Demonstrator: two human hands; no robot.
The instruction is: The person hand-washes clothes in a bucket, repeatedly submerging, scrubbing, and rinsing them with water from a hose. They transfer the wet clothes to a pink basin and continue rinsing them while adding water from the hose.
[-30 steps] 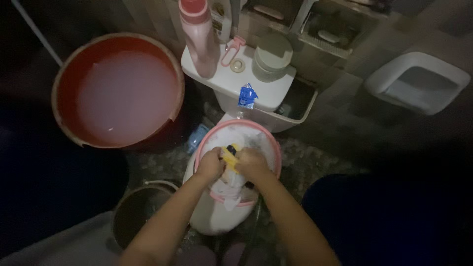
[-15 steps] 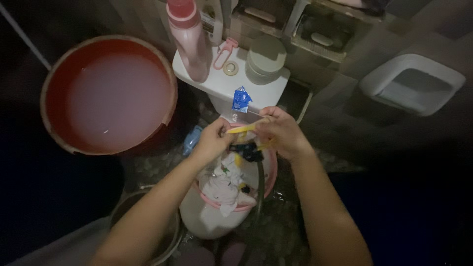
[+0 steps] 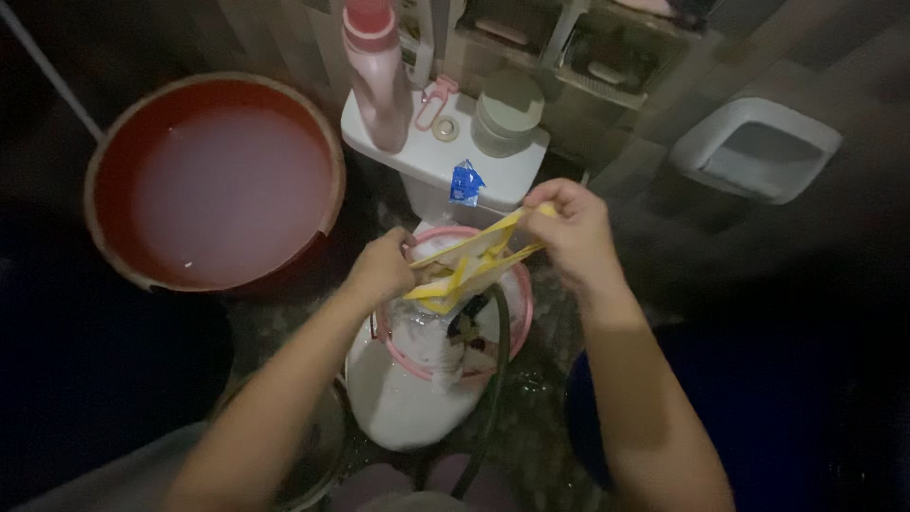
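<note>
Left hand (image 3: 381, 270) & right hand (image 3: 572, 232) both clamped on yellow bag (image 3: 469, 267), stretched taut above pink-rimmed bin (image 3: 517, 327).

We see a yellow bag (image 3: 466, 268), a pink-rimmed white bin (image 3: 408, 408), a red tub (image 3: 114, 171), a pink bottle (image 3: 377, 76) and a blue sachet (image 3: 464, 183).

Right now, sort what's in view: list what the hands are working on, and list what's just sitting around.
In hand:
left hand
right hand
yellow bag, stretched between both hands
pink-rimmed white bin, under the bag

Lying about:
red tub of water
pink bottle
grey jar
blue sachet
grey-rimmed basin
</note>
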